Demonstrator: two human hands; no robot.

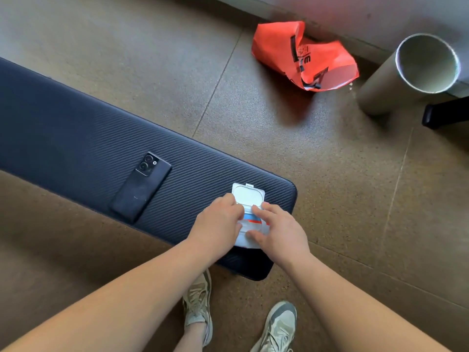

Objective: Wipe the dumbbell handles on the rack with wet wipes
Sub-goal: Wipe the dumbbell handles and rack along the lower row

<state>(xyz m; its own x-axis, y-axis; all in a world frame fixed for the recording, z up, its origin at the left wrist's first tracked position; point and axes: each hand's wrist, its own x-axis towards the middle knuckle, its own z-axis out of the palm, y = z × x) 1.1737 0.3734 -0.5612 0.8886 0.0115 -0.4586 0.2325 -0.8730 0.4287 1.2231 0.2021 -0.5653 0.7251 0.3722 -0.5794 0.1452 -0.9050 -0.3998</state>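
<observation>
Both your hands are on the pack of wet wipes [251,219] at the near end of the bench [76,138].

Your arms reach forward and down. Your left hand [218,222] has its fingers curled round the pack's left edge, knuckles up, beside the flipped-open white lid. Your right hand [279,229] lies over the right side with fingers spread and nearly straight, pressing on the pack, thumb at its near edge. There is one pack, lying flat on the padded bench, with a blue and red stripe on its label; the print there is too small to read. One black phone [140,186] lies face down on the bench, well left of the pack. On the floor are one orange bag [304,57] with black print too blurred to read, one round bin [406,74], and your two shoes [199,301].
</observation>
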